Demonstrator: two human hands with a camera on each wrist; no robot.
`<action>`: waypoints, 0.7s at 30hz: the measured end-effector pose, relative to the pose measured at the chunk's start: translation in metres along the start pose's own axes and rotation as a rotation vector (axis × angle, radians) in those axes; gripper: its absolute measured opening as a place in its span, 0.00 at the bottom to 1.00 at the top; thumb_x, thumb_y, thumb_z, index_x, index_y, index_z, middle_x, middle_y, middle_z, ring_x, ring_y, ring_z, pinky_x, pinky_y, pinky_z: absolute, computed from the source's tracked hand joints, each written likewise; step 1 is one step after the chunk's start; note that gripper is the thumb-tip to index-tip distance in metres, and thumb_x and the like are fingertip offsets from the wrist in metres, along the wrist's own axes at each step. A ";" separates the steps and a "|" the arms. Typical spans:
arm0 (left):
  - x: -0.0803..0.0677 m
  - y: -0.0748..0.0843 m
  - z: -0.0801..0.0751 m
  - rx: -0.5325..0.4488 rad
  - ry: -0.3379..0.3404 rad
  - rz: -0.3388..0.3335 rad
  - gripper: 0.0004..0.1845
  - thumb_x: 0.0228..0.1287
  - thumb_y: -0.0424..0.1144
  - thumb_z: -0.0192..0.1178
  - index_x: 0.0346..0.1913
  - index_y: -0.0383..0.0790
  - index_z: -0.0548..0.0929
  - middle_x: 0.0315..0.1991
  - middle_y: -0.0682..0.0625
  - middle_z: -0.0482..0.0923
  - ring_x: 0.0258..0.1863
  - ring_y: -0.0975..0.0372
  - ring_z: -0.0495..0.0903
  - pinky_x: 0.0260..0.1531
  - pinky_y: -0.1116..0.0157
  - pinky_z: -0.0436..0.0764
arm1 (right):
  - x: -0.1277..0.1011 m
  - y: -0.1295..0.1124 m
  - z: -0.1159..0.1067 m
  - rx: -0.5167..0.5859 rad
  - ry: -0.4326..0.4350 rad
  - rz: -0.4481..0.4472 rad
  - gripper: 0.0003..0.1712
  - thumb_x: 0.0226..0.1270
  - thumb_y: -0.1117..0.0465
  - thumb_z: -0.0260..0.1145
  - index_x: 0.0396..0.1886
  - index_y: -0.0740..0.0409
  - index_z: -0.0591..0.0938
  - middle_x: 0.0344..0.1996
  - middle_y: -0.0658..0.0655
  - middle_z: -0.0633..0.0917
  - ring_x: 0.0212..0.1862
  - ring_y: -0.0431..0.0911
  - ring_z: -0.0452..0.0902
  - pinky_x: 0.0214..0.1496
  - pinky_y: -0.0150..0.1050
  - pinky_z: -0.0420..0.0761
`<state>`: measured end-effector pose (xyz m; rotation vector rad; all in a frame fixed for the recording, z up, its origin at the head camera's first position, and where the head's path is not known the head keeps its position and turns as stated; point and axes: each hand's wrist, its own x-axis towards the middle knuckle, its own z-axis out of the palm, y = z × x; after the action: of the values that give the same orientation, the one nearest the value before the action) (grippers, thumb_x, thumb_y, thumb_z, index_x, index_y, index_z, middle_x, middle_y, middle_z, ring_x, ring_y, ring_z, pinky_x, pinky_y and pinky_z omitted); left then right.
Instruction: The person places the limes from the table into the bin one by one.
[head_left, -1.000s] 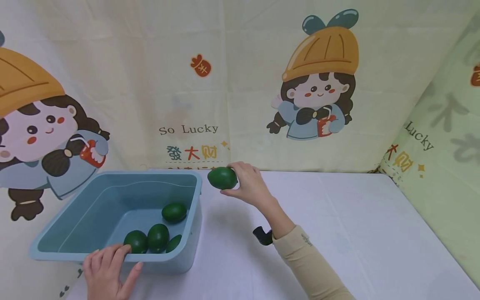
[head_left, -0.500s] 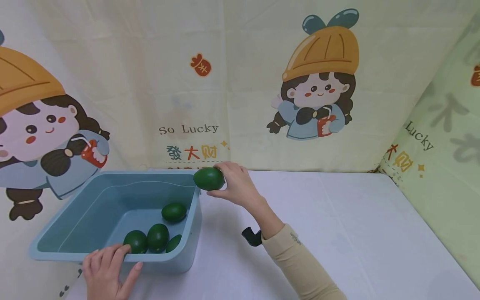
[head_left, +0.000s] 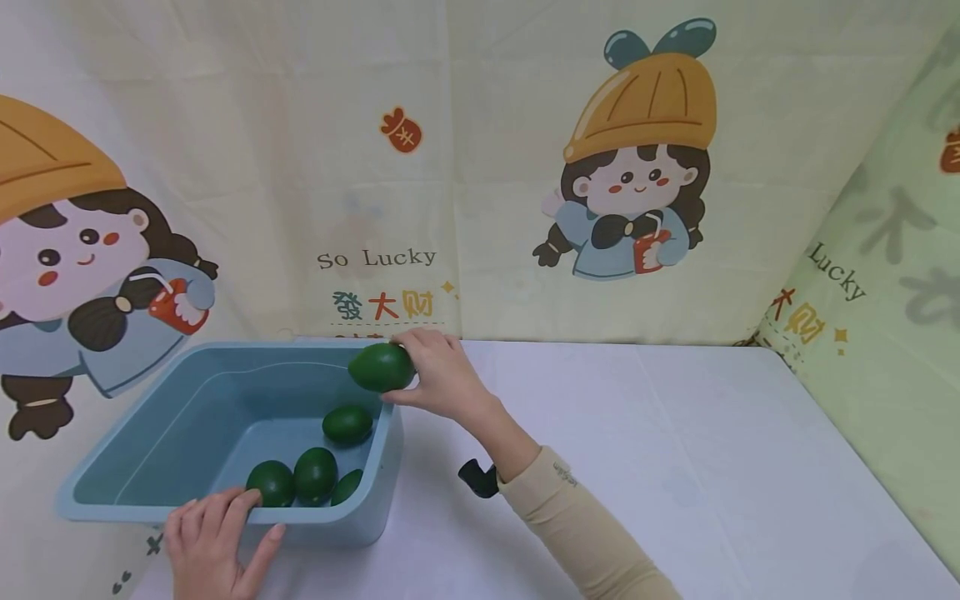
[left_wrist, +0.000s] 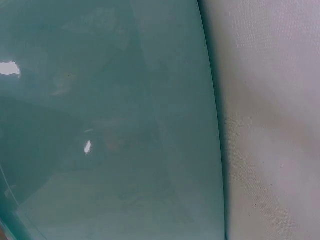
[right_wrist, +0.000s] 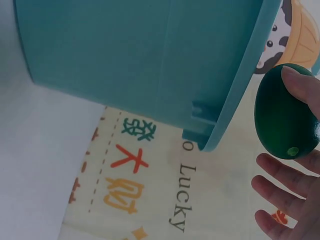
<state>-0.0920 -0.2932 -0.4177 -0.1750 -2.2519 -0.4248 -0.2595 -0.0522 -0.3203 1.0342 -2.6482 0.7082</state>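
Note:
My right hand (head_left: 447,377) pinches a dark green avocado (head_left: 378,367) between thumb and fingers, over the right rim of a blue plastic tub (head_left: 386,479). In the right wrist view, the held avocado (right_wrist: 280,117) shows a pale green spot at one end; the other fingers are spread below it. My left hand (head_left: 213,542) holds the tub's front rim, fingers bent over the edge and thumb outside. Inside the tub lie several more avocados: one towards the back right (head_left: 347,425), others near the front wall (head_left: 316,473). The left wrist view shows just the tub's outer wall (left_wrist: 115,100) and the tablecloth.
A white tablecloth (head_left: 637,467) covers the table right of the tub. A printed cartoon curtain (head_left: 495,192) hangs close behind the tub and along the right side. A black camera mount (head_left: 478,478) sticks out from the right wrist.
My right hand has moved left with the avocado, from beside the tub to over its right rim. The left hand and the avocados in the tub have stayed in place.

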 end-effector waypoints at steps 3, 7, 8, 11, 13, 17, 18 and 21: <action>0.000 0.000 -0.001 0.001 -0.009 -0.005 0.38 0.62 0.67 0.36 0.33 0.30 0.76 0.35 0.37 0.70 0.37 0.42 0.61 0.41 0.44 0.51 | 0.002 -0.005 0.003 -0.025 -0.007 -0.016 0.37 0.47 0.41 0.70 0.56 0.51 0.71 0.55 0.49 0.74 0.59 0.44 0.65 0.60 0.44 0.63; 0.000 0.002 -0.002 0.002 -0.034 -0.020 0.36 0.62 0.65 0.39 0.33 0.30 0.75 0.35 0.37 0.70 0.37 0.43 0.61 0.42 0.43 0.51 | 0.006 -0.010 0.007 -0.054 -0.023 -0.028 0.39 0.47 0.40 0.70 0.58 0.50 0.71 0.55 0.49 0.74 0.59 0.43 0.65 0.59 0.42 0.64; 0.001 0.003 -0.003 0.003 -0.040 -0.023 0.35 0.63 0.64 0.39 0.33 0.29 0.75 0.35 0.36 0.70 0.37 0.43 0.61 0.42 0.43 0.51 | 0.007 -0.011 0.008 -0.061 -0.029 -0.029 0.40 0.47 0.39 0.69 0.58 0.50 0.70 0.56 0.49 0.73 0.59 0.43 0.65 0.59 0.42 0.64; 0.001 0.004 -0.004 0.000 -0.059 -0.034 0.31 0.63 0.60 0.43 0.34 0.29 0.75 0.36 0.37 0.69 0.38 0.43 0.61 0.42 0.44 0.51 | 0.009 -0.015 0.010 -0.076 -0.048 -0.027 0.40 0.47 0.38 0.69 0.58 0.49 0.70 0.56 0.49 0.73 0.59 0.43 0.64 0.58 0.41 0.64; 0.001 0.005 -0.005 0.000 -0.069 -0.040 0.29 0.62 0.58 0.45 0.34 0.30 0.75 0.36 0.37 0.69 0.38 0.43 0.61 0.42 0.44 0.51 | 0.011 -0.019 0.012 -0.083 -0.056 -0.032 0.40 0.47 0.38 0.69 0.58 0.49 0.70 0.56 0.49 0.73 0.59 0.43 0.64 0.57 0.41 0.65; 0.001 0.006 -0.007 0.003 -0.082 -0.051 0.26 0.62 0.55 0.47 0.34 0.30 0.75 0.37 0.37 0.69 0.38 0.43 0.61 0.43 0.43 0.51 | 0.014 -0.025 0.016 -0.090 -0.063 -0.050 0.39 0.47 0.38 0.68 0.58 0.49 0.70 0.56 0.49 0.73 0.58 0.43 0.65 0.57 0.41 0.65; 0.001 0.006 -0.007 0.004 -0.084 -0.052 0.26 0.61 0.55 0.48 0.35 0.30 0.75 0.37 0.37 0.69 0.38 0.44 0.61 0.43 0.44 0.51 | 0.014 -0.026 0.017 -0.095 -0.064 -0.054 0.39 0.47 0.38 0.68 0.58 0.49 0.70 0.56 0.49 0.73 0.58 0.42 0.65 0.57 0.41 0.65; 0.001 0.006 -0.008 0.009 -0.087 -0.053 0.26 0.62 0.55 0.48 0.34 0.30 0.75 0.36 0.37 0.69 0.38 0.44 0.61 0.43 0.44 0.51 | 0.016 -0.030 0.018 -0.108 -0.073 -0.061 0.39 0.48 0.38 0.68 0.58 0.48 0.70 0.56 0.49 0.73 0.58 0.42 0.65 0.56 0.40 0.66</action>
<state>-0.0859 -0.2905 -0.4108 -0.1318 -2.3483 -0.4425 -0.2507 -0.0902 -0.3195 1.1258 -2.6695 0.5178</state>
